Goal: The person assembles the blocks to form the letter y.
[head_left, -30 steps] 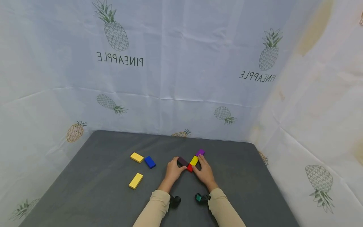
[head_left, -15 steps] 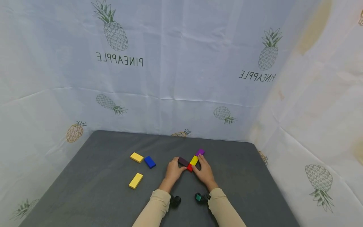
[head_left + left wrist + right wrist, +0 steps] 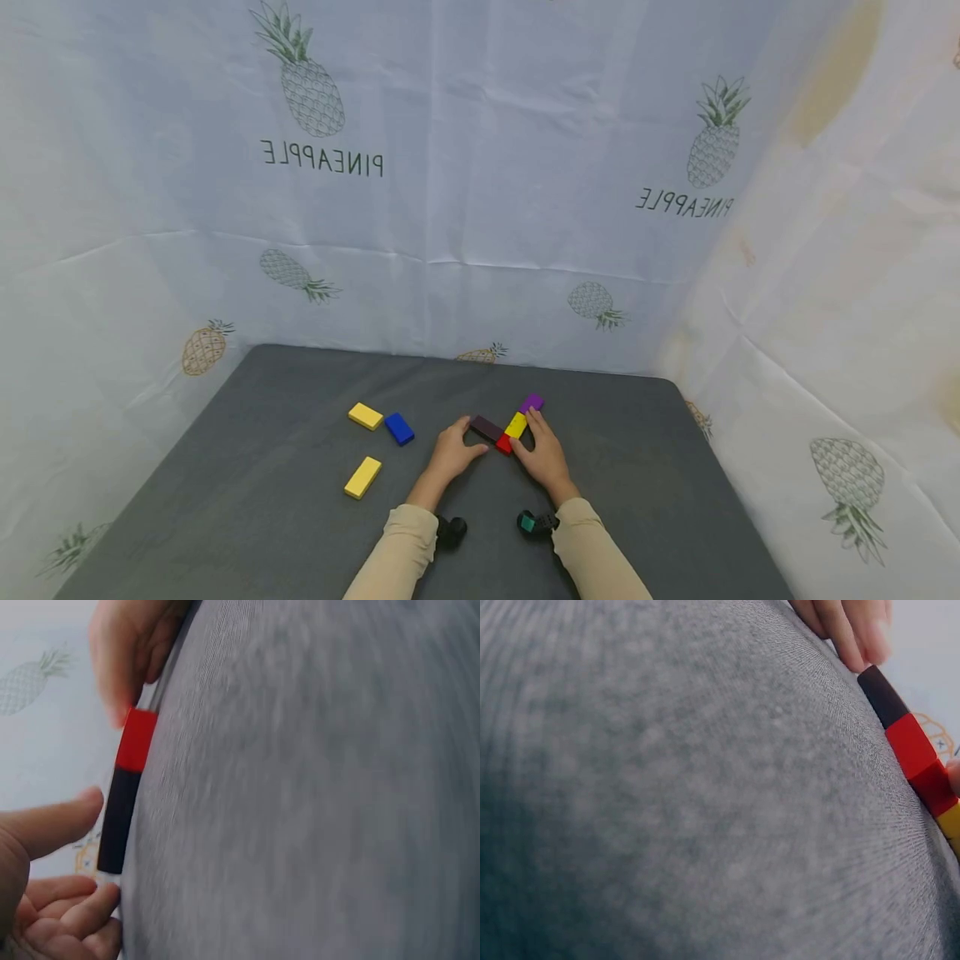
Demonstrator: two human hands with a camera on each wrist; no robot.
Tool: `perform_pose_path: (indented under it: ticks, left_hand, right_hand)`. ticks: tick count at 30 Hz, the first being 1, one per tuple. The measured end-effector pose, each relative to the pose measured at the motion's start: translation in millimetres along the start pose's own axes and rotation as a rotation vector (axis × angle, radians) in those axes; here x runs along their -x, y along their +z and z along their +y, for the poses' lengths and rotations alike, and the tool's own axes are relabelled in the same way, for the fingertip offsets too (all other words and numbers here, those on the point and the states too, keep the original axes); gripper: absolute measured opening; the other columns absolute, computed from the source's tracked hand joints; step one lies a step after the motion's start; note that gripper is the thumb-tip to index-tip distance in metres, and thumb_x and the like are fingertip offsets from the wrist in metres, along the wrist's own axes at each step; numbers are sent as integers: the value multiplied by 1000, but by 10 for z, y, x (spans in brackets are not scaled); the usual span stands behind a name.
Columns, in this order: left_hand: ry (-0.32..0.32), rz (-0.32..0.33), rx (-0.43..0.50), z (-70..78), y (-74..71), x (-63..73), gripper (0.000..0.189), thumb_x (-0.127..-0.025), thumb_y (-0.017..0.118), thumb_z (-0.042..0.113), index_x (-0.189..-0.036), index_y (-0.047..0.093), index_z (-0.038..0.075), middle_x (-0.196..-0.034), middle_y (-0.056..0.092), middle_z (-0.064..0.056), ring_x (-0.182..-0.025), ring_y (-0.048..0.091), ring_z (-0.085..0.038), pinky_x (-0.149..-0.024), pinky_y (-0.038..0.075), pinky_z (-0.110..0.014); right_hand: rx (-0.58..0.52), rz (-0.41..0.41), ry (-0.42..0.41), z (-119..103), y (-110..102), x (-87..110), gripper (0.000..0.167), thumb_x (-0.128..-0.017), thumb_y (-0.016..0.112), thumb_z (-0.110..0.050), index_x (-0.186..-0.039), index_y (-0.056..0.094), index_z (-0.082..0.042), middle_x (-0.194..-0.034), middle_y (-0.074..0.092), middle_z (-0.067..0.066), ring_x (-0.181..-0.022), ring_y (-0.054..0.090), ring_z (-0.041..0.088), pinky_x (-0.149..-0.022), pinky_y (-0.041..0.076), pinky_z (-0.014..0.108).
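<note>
Your left hand (image 3: 451, 452) spreads loosely by the dark block (image 3: 487, 429), thumb clear; your right hand (image 3: 546, 458) has its thumb at the red block (image 3: 503, 445), whether pinching I cannot tell. From red, dark lies at ten o'clock, the yellow block (image 3: 515, 425) then the purple block (image 3: 532, 402) toward one. Near nine, the tabletop (image 3: 637, 492) bears a blue block (image 3: 400, 429) and two pale yellow blocks (image 3: 363, 477).

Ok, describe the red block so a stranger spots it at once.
On the grey table, look between the left hand and the right hand. There, forming the tip of a V with the dark block and the bright yellow block, sits the red block. It alone is red.
</note>
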State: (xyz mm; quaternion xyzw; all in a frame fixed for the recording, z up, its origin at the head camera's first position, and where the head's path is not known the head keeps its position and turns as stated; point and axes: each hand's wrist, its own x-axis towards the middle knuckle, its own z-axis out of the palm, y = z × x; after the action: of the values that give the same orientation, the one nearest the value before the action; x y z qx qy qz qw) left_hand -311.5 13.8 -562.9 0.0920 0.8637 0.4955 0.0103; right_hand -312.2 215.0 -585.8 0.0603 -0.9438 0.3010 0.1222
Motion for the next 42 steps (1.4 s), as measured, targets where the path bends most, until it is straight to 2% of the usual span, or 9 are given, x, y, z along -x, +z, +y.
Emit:
perform_pose_path:
  ticks: [9,16,21,27,32,39,42]
  left_hand:
    - [44,-68,23,-78,-170,77,67,-82,74,19,-137,45,-5,-135,50,-28,-126,47,-42,-100,41,-55]
    - [59,-114,171,-148,-321,145,65,-84,72,18,-138,44,-4,-140,45,-27,-130,42,-43,-104,39,-53]
    - [75,-110,248,-218,-425,191,65,-85,71,16,-139,41,-7,-142,42,-28,-132,39,-43,-104,39,-51]
    - [43,-78,317,-251,-562,257,67,-84,72,18,-139,42,-6,-143,42,-27,-133,39,-41,-102,43,-50]
    - [35,-43,307,-235,-710,324,65,-85,71,17,-139,42,-4,-143,42,-23,-134,40,-38,-103,42,-49]
    - [26,-33,277,-47,-1064,488,61,-86,69,9,-138,41,-10,-142,42,-28,-133,38,-42,-105,37,-55]
    - [16,-50,242,-105,-1187,516,61,-87,68,12,-139,41,-7,-143,41,-26,-133,38,-42,-105,36,-56]
  right_hand:
    - [-14,-12,3,-15,-37,11,67,-88,63,-35,-142,42,-2,-150,37,14,-136,37,34,-109,33,53]
    - [-15,-11,-7,-13,-32,12,67,-88,64,-36,-142,43,-2,-150,37,14,-136,37,35,-108,33,54]
    - [-29,-19,-2,-15,-40,17,67,-89,63,-36,-143,41,-2,-151,36,13,-137,36,34,-109,32,53]
    - [-33,-21,-3,-32,-56,28,67,-89,63,-35,-143,41,-2,-151,35,14,-137,35,35,-110,32,54]
    - [-18,-24,1,-11,-36,25,68,-89,62,-36,-143,40,-2,-151,35,14,-137,36,35,-109,32,53]
    - [-24,-12,-9,11,-21,21,67,-89,62,-37,-143,41,-3,-151,36,13,-136,38,35,-109,33,53]
    - [-26,-12,-14,5,-28,22,67,-89,62,-37,-143,41,-3,-151,36,13,-136,37,35,-109,33,54]
